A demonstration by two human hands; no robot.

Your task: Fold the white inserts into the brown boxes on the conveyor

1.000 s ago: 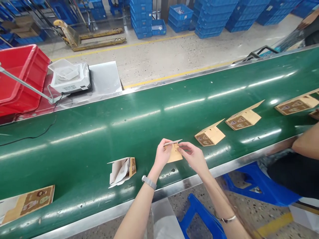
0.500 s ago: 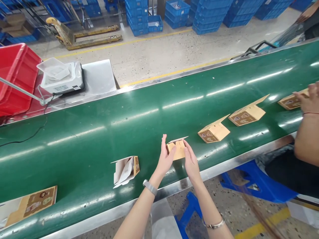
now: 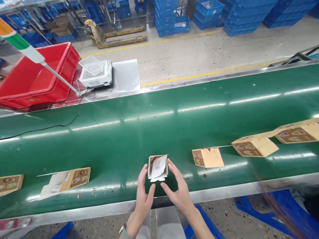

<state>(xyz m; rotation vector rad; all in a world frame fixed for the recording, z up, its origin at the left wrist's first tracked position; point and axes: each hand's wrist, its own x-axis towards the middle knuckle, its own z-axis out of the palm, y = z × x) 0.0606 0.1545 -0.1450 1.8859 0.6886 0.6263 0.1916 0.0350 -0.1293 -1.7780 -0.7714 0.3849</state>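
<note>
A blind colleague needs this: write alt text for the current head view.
A person's left hand and right hand, fingers spread, flank an open carton with something white inside on a green conveyor belt. More brown cartons sit to either side; beyond the belt are a red bin, a yellow pallet jack and stacked blue crates.

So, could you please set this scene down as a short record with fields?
Surface: green conveyor belt
Left hand: open, beside the open carton; contact unclear
Right hand: open, on the carton's other side; contact unclear
Inside carton: white sheet-like piece
Right of hands: three printed cartons
Left of hands: two printed cartons
Across belt: red bin, white device
</note>
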